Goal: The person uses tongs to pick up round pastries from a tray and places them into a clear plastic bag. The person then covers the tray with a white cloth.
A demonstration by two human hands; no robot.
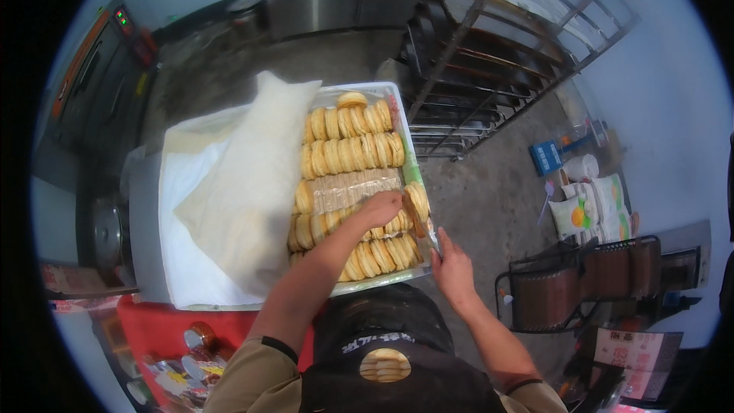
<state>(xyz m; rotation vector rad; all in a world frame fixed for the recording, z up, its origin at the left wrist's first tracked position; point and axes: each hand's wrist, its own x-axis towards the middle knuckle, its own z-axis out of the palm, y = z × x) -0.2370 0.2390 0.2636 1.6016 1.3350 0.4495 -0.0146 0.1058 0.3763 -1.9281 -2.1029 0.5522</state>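
Observation:
A white foam box (410, 149) holds rows of round, flat golden pastries (354, 152) standing on edge. Between the rows lies a bare strip of wrinkled brown lining (355, 186). My left hand (383, 208) reaches over the near rows, its fingers curled at the upper end of a thin brown piece (414, 215); its grip is unclear. Beside that piece, a few pastries (418, 199) stand at the right wall. My right hand (454, 267) is at the box's lower right corner, fingers by the rim; what it holds cannot be told. A pale cloth (252, 183) covers the box's left part.
A metal tray rack (459, 63) stands behind at the right. Chairs (545, 298) and printed bags (602, 209) are on the right. At the lower left, a red-covered surface (149, 327) bears jars (199, 335). An oven (94, 69) stands at the upper left.

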